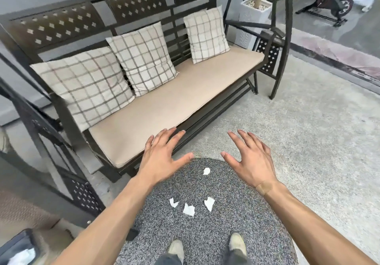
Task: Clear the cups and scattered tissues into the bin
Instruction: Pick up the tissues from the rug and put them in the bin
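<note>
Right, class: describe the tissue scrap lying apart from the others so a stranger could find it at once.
Start at the round speckled grey rug in front of the bench. Three white scraps cluster near its middle. The lone tissue scrap lies nearer the bench, between the two open hands.

My forearms run out of the bottom edge. A dark bin [19, 248] sits cropped at the lower-left corner, something white inside too blurred to identify. My trouser legs hide part of my shoes [238, 243]. The exercise bike [331, 1] is smeared, cut off at top.
</note>
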Action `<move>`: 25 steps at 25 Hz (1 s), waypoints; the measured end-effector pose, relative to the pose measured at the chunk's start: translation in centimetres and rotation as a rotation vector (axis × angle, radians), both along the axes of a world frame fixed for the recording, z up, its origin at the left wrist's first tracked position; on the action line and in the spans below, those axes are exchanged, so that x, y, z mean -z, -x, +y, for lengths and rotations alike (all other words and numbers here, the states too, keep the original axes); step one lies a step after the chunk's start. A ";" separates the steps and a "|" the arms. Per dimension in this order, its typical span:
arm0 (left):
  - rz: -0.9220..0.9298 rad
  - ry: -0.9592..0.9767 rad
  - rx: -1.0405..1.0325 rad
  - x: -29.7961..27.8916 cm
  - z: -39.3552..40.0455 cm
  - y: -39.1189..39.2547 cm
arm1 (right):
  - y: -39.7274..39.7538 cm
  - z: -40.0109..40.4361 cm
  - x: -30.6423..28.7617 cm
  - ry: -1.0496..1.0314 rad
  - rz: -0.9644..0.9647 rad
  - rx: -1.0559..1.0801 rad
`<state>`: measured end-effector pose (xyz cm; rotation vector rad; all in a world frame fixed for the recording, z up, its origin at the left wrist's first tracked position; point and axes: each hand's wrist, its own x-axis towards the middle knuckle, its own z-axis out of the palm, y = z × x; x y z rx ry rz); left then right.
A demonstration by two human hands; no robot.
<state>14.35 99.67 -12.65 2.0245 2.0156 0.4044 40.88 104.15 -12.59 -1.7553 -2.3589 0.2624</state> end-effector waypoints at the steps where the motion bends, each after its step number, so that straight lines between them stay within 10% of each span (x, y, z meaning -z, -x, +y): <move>1: 0.003 0.002 -0.036 0.4 0.1 -0.6 | -0.5 1.1 0.5 0.005 -0.004 -0.034; 14: 0.018 0.098 -0.380 15.9 -0.6 -8.3 | -6.1 11.1 16.5 0.184 -0.041 -0.357; 25: 0.140 0.336 -0.285 55.4 -3.2 -3.3 | -3.8 8.5 56.7 0.308 -0.186 -0.549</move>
